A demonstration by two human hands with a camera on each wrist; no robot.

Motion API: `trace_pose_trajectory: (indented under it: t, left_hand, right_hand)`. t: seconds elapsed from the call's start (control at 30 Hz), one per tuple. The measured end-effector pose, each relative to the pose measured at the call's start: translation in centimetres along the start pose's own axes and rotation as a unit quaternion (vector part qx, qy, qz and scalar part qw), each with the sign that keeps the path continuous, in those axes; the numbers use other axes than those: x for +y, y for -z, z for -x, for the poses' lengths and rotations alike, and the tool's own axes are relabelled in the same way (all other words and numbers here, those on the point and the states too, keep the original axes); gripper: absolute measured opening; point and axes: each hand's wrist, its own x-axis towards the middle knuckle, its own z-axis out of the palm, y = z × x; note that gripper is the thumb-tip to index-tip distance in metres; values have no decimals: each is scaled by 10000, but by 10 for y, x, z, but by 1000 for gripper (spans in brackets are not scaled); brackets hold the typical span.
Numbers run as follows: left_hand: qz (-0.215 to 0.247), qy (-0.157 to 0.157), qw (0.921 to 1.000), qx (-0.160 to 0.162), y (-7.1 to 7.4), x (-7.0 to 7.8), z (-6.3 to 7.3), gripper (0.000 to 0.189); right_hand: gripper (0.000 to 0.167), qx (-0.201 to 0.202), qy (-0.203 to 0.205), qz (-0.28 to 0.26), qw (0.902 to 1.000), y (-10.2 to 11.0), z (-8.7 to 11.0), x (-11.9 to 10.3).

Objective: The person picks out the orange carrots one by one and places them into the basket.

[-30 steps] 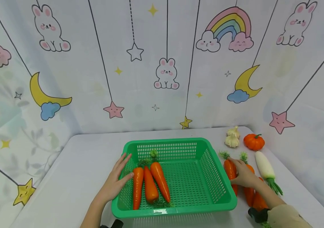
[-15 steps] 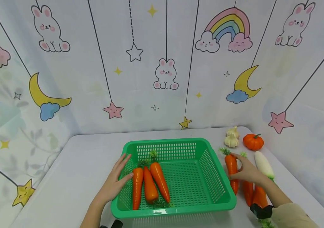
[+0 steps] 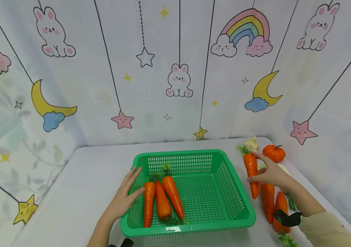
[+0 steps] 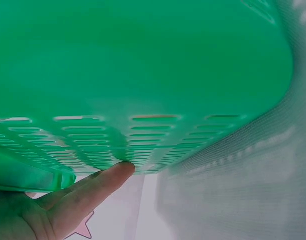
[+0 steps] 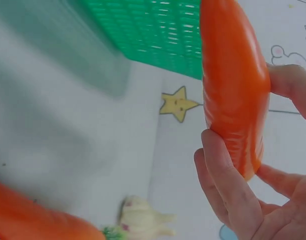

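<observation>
My right hand (image 3: 269,171) holds an orange carrot (image 3: 251,171) by its sides, raised over the table just right of the green basket (image 3: 194,227). The carrot's leafy green top points to the back and overlaps the garlic (image 3: 252,143) in the head view. In the right wrist view, fingers and thumb grip the carrot (image 5: 235,90) from several sides. My left hand (image 3: 123,197) rests at the basket's left rim with its fingers spread and fairly straight; the left wrist view has a finger (image 4: 100,187) against the slotted outer wall. Inside the basket, on the left, lie three carrots (image 3: 162,202).
On the right of the white table (image 3: 80,192) lie more carrots (image 3: 268,202), (image 3: 281,209), an orange pumpkin (image 3: 274,153) and a white radish partly behind the right hand. A patterned cloth (image 3: 150,85) hangs behind the table.
My right hand has taken hold of the carrot beside the basket and lifted it up and toward the back, uncovering more of the carrots below. The left hand and basket stay put.
</observation>
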Motion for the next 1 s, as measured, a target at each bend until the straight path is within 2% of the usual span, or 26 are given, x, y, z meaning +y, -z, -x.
trace_pose_trajectory:
  t: [0.23, 0.43, 0.8, 1.0]
  left_hand:
    - [7, 24, 10000, -8, 0, -1, 0, 61]
    - [16, 40, 10000, -5, 0, -1, 0, 61]
    - [56, 38, 10000, -5, -1, 2, 1, 61]
    - [62, 45, 10000, 3, -1, 1, 1, 61]
  right_hand:
    - [97, -62, 343, 13, 9994, 7, -4, -22]
    - [94, -210, 749, -189, 9968, 4, -11, -44]
    - [94, -613, 1173, -424, 9903, -21, -37, -73]
    - [95, -824, 1202, -535, 9879, -36, -47, -85]
